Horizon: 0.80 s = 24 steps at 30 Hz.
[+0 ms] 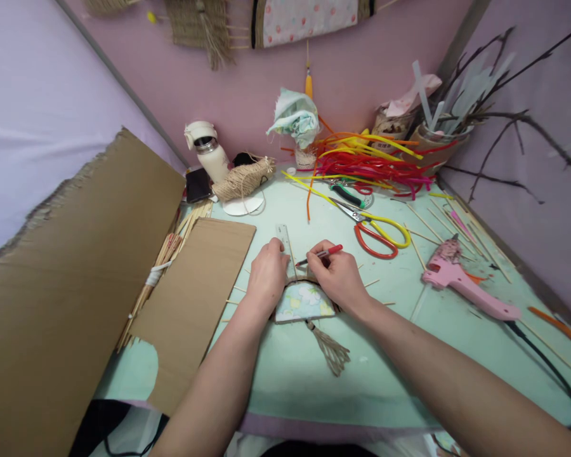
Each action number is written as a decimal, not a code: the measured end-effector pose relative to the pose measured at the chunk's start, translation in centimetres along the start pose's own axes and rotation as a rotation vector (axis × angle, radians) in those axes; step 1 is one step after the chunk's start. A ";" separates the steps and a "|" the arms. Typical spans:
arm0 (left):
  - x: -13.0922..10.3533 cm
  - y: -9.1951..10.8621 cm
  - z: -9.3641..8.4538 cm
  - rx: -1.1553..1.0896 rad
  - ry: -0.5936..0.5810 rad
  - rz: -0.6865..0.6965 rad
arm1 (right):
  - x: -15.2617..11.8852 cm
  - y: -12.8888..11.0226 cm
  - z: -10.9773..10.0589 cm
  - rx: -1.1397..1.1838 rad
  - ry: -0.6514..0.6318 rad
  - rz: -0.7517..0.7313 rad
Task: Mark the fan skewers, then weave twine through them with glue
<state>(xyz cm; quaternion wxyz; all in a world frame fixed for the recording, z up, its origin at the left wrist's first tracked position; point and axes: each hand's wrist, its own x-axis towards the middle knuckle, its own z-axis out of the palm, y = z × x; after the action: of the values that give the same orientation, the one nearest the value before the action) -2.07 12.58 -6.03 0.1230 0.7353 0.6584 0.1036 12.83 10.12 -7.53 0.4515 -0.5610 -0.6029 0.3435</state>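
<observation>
My right hand [339, 277] grips a red marker pen [330, 251], its tip pointing left beside a thin stick [292, 257]. With closed fingers, my left hand [268, 271] holds a clear ruler [282, 233] against that stick. Below both hands lies a half-round piece covered in pale blue floral fabric [305, 301], edged with dark cord and twine. Several thin sticks poke out around it, partly hidden by my hands. A twine tassel [332, 349] hangs off its lower edge onto the table.
Cardboard sheets [204, 273] lie at left, with bundled sticks [158, 270]. Scissors [378, 230], pliers [347, 195] and red and yellow pipe-like strips [380, 166] lie behind. A pink glue gun [471, 289] rests at right. A white bottle [211, 155] and twine skein [243, 179] stand back left.
</observation>
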 end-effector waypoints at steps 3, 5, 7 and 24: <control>0.0 0.1 -0.1 -0.002 -0.002 -0.005 | 0.0 0.0 0.0 -0.022 0.003 -0.004; 0.0 0.1 -0.1 -0.005 -0.006 -0.013 | 0.0 0.1 0.0 -0.030 0.005 -0.002; 0.0 0.0 0.0 -0.007 -0.004 -0.013 | 0.0 0.0 -0.1 -0.021 0.009 0.004; 0.0 0.0 0.1 -0.043 0.009 -0.020 | 0.0 -0.2 -0.3 -0.036 0.038 -0.009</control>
<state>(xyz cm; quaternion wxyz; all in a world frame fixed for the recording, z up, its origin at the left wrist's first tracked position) -2.05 12.55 -6.15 0.1369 0.7254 0.6638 0.1198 13.03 10.03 -7.23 0.4543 -0.5728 -0.6027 0.3198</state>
